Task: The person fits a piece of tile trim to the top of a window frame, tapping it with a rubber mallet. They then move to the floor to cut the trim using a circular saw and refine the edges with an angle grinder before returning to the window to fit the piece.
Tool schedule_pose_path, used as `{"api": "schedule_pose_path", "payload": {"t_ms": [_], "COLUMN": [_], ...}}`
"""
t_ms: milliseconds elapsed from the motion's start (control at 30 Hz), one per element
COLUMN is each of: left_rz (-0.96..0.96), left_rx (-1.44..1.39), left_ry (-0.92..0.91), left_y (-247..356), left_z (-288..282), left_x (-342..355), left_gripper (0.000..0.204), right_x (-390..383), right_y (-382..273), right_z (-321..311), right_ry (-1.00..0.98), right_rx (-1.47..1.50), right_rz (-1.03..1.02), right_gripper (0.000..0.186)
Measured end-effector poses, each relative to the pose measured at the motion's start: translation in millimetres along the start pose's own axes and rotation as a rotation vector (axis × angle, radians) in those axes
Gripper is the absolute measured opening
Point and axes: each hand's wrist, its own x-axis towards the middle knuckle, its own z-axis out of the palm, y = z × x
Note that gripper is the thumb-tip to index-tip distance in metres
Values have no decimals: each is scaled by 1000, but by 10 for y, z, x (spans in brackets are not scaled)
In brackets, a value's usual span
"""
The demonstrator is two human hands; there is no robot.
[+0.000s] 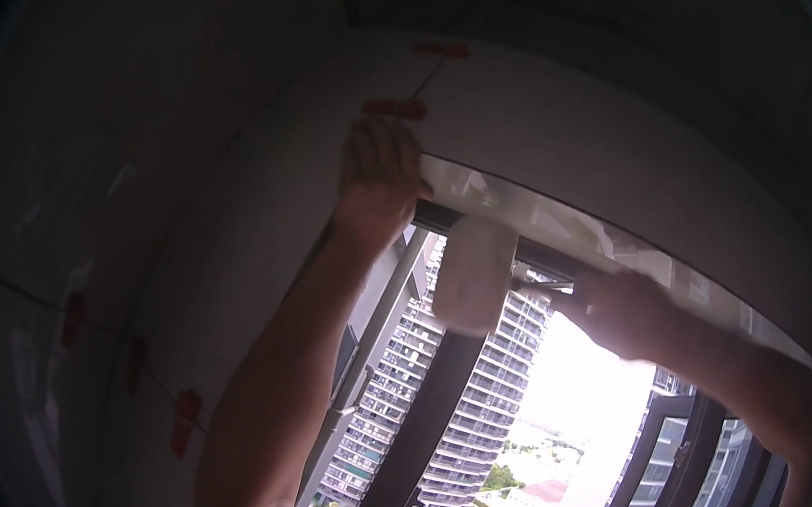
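Overhead, my left hand [380, 176] lies with its fingers stretched out against the pale tile surface above the window opening. Its fingertips are close to a red tile-levelling wedge [396, 109], and a second red wedge sits farther up along the same joint. My right hand [623, 314] is closed round the handle of a mallet with a thick, rounded white head [474, 276]. The head is smeared by motion and hangs just below the glossy tile edge strip [562, 213] along the top of the opening; whether it touches cannot be told.
Several more red wedges [185, 422] line a joint on the dark tiled wall at the left. A dark window frame bar [413, 443] crosses the opening below the mallet. Open window sashes [670, 459] stand at the lower right, with tall buildings outside.
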Motion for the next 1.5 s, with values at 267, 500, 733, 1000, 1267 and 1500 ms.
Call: {"api": "schedule_pose_path", "payload": {"t_ms": [267, 500, 733, 1000, 1267, 1500], "left_rz": [2, 17, 33, 24, 31, -166], "left_rx": [-30, -2, 29, -4, -93, -208], "left_ry": [10, 34, -6, 11, -39, -139], "left_y": [-32, 23, 2, -3, -8, 264], "left_z": [-26, -7, -17, 9, -21, -612], "left_x": [-13, -10, -10, -16, 12, 233], "left_gripper": [81, 81, 79, 80, 84, 55], "right_x": [179, 175, 99, 180, -1195, -2979], "right_y": [-194, -108, -98, 57, -404, -1216], "right_z": [-322, -345, -365, -277, -606, -1323], "right_ry": [-323, -266, -26, 79, 111, -363], "right_rx": [264, 170, 198, 349, 238, 609], "right_rz": [130, 112, -32, 100, 91, 584], "right_gripper": [27, 26, 27, 30, 30, 29]}}
